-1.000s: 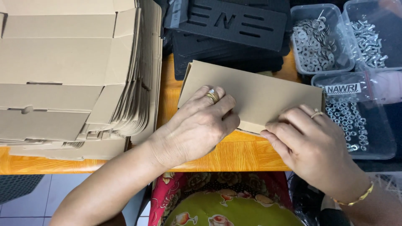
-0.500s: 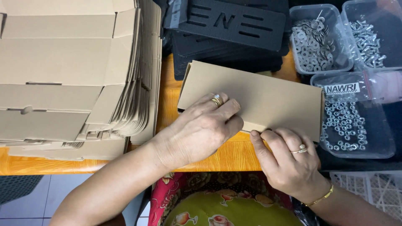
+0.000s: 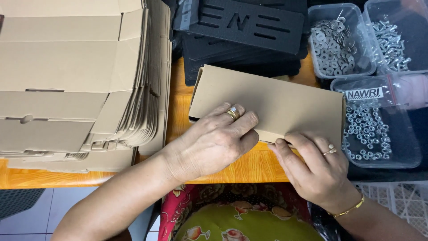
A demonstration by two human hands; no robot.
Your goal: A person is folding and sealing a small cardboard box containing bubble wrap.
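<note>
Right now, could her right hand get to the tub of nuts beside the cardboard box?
Probably yes. The right hand rests at the cardboard box edge, next to the open tub of nuts, with nothing between.

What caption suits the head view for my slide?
Both hands, left hand and right hand, press on a flat cardboard box on an orange table.

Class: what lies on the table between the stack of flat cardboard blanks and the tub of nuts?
Head view: the brown cardboard box, pressed by both hands.
</note>
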